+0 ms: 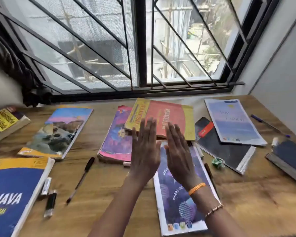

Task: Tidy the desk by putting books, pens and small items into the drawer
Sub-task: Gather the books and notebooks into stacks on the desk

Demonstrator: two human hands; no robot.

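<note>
While books and pens lie loose on the desk (237, 194), both hands' fingers (148, 132) hover straight, holding nothing.

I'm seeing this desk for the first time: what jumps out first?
Two open hands, left hand and right hand, held flat side by side mid-frame, holding nothing. Behind them lies a red and yellow book; a blue Java book fills the near left corner.

I'm seeing a grained wooden desk (99, 182), matt finish. Glossy paper cover on the purple book (176, 199). Black metal window bars (140, 48) behind.
</note>
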